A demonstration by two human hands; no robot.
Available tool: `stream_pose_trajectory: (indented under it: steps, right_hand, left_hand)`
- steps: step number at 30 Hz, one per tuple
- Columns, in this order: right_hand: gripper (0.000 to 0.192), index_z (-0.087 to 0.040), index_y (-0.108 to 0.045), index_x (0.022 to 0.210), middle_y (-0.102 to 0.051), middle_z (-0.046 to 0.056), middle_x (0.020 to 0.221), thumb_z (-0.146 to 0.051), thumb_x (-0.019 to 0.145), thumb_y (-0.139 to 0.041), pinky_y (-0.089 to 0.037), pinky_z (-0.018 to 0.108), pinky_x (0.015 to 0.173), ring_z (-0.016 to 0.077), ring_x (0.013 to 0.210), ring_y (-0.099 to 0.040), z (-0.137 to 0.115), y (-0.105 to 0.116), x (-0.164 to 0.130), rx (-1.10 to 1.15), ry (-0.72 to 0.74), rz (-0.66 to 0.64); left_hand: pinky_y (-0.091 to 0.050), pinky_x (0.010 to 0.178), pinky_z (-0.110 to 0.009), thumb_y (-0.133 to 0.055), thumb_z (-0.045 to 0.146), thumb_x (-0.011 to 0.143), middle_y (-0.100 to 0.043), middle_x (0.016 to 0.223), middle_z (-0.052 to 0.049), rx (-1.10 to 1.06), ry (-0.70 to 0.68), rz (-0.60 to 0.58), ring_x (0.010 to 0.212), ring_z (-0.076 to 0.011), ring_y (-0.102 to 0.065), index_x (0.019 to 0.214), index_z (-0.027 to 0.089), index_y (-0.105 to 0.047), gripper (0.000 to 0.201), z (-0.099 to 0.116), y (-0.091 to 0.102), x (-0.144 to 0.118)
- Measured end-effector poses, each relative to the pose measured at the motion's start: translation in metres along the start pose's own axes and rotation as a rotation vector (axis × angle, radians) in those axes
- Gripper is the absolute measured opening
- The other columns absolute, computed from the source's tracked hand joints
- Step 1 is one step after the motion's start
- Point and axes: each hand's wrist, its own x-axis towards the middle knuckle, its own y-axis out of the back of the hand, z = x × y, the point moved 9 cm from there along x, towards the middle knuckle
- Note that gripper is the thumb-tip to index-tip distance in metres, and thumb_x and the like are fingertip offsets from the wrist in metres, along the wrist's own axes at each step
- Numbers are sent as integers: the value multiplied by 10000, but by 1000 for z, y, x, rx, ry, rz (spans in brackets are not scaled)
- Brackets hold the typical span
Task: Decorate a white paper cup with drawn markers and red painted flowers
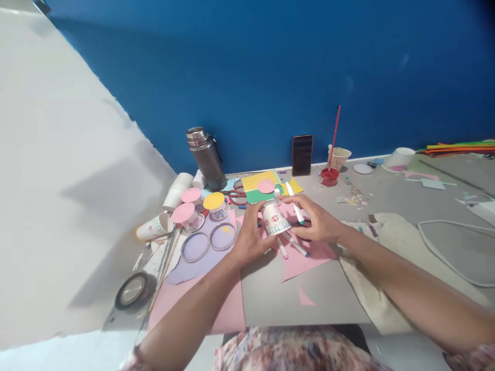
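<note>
A small white paper cup (275,219) with red and blue drawing stands upside down on pink paper (309,252) in the middle of the grey table. My left hand (249,239) grips the cup from its left side. My right hand (319,222) touches the cup's right side and holds a white marker with a green tip (294,204) between its fingers. Other markers (290,246) lie on the pink paper just under my hands.
To the left lie decorated cups with pink and yellow lids (201,206), two rings (209,241) on purple paper, scissors (234,196), a tape roll (133,289). Behind: a metal flask (204,157), phone (302,154), red paint pot (329,176), brush cup (339,157). A cloth bag (386,247) lies right.
</note>
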Motion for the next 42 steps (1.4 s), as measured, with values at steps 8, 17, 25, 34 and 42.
stream_pose_trajectory:
  steps: [8,17,25,34,42]
  right_hand:
    - [718,-307,-652,1348,-677,122,1448,-150,677,-851,-504,588,1160,369,1381,-602,-7,-9,2,-1,0,-55]
    - [717,-319,-577,1408,-652,96,1452,-361,775,-909,-591,456,1059,307,1313,-668,9,2,-1,291,-159,-16]
    - [752,-296,-592,1385,-627,135,1498,-414,737,-957,-633,417,991,327,1330,-664,12,-8,-7,402,-280,-29]
    - [731,-328,-570,1411,-650,125,1466,-296,772,-924,-561,470,1111,330,1359,-640,-19,-7,-6,78,1,-89]
    - [727,-349,-635,1387,-694,86,1395,-438,744,-963,-618,382,976,305,1216,-716,-9,-1,-8,221,-164,-80]
  left_hand:
    - [-483,1124,-576,-775,164,712,-522,1479,-147,7,-121,-26,1352,-360,-539,1516,276,-411,889,14,-6,-4]
    - [-488,1179,-549,-940,323,699,-453,1648,-151,-648,235,-106,1504,-395,-493,1550,329,-408,1003,-9,-20,-2]
    - [-518,1143,-504,-958,419,728,-627,1477,-148,-723,252,-95,1379,-370,-617,1433,266,-543,832,-4,-16,-1]
    - [-562,1012,-542,-969,730,557,-598,1309,-139,-45,-2,-154,1205,-370,-596,1442,283,-560,1073,9,2,0]
    - [-510,1132,-600,-984,684,580,-495,1490,-157,-166,11,-165,1373,-407,-531,1570,340,-415,1192,11,1,-4]
